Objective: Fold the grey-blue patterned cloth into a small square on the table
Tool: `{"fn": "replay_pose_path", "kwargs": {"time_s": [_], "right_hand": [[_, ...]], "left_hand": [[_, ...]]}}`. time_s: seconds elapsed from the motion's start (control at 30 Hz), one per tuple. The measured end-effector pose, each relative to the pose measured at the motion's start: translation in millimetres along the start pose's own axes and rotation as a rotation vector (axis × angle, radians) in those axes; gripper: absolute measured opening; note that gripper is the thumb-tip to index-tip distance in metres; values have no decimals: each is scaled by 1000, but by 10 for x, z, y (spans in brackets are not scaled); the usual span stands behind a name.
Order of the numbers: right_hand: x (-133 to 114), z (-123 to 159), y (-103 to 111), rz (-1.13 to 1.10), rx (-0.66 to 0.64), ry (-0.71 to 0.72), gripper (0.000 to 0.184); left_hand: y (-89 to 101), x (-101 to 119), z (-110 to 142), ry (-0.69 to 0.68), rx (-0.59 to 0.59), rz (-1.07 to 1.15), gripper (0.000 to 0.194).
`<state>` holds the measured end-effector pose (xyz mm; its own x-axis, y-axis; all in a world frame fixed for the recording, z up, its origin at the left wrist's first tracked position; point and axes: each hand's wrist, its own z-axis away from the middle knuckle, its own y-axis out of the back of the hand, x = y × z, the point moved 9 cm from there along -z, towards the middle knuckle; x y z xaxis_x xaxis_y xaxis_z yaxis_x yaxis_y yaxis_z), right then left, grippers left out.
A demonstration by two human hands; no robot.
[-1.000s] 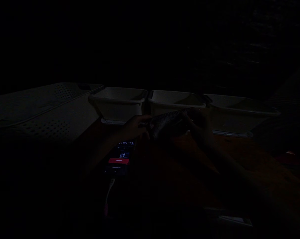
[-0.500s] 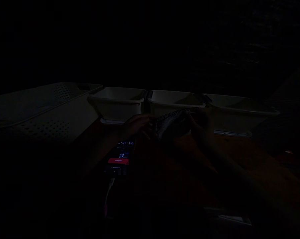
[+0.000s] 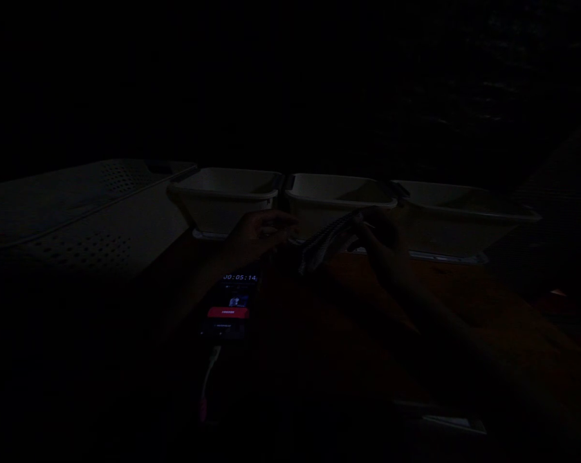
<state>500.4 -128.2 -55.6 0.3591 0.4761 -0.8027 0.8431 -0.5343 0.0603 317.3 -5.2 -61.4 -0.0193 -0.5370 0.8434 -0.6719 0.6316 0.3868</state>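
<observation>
The scene is very dark. My right hand [image 3: 379, 233] grips one end of a dark patterned cloth [image 3: 322, 243], which hangs down and to the left in front of the middle white bin [image 3: 338, 191]. My left hand [image 3: 256, 235] is just left of the cloth, its fingers curled, in front of the left white bin [image 3: 225, 193]. Whether the left fingers still touch the cloth is hidden by the darkness.
A third white bin [image 3: 464, 206] stands at the right. A lit phone [image 3: 230, 305] with a timer and a cable lies on the brown table [image 3: 439, 308] below my left hand. A perforated pale lid or crate [image 3: 78, 218] lies at the left.
The cloth was spread flat between both hands; now it hangs bunched from my right hand, and my left hand has drawn slightly left of it.
</observation>
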Motion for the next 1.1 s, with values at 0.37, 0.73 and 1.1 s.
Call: {"fn": "replay_pose_path", "kwargs": {"time_s": [0.37,0.73,1.1], "right_hand": [[-120,55,75,133,116,20,30],[25,20,18,-30,41,-65,29],[129,5,-57,29,-158,-160,38]], "left_hand": [[-242,174,106,-273,-5,-436,32],[45,272,64,-326,156,-487,22],[103,255,73,-257,172,-470,24]]}}
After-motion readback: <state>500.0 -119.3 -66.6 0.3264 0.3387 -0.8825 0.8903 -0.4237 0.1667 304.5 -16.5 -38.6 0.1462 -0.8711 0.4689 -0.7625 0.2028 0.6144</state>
